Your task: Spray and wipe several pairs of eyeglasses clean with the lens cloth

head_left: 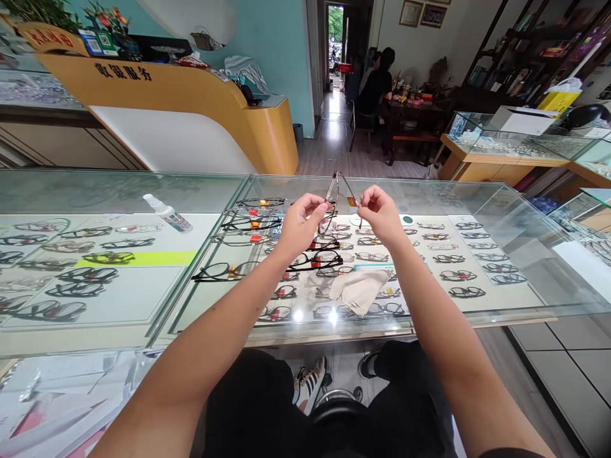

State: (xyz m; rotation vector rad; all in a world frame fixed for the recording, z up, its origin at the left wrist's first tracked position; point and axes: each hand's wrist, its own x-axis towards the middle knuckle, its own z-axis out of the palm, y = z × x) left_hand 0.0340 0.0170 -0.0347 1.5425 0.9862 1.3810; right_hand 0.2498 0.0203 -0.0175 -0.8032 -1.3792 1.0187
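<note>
We see bright, even indoor light, with daylight blown out at the back doorway [335, 19]. Two small lamp glare spots sit on the glass counter [548, 273] near its front edge, plus soft reflections across it. Wide-lens bending curves the picture edges; the held eyeglasses [335, 194] look sharp, the far shelves [520, 57] softer.

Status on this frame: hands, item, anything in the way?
Left hand, right hand both pinching thin-framed glasses above glass counter. Cloth flat on counter below, untouched. Nothing in the way.
</note>
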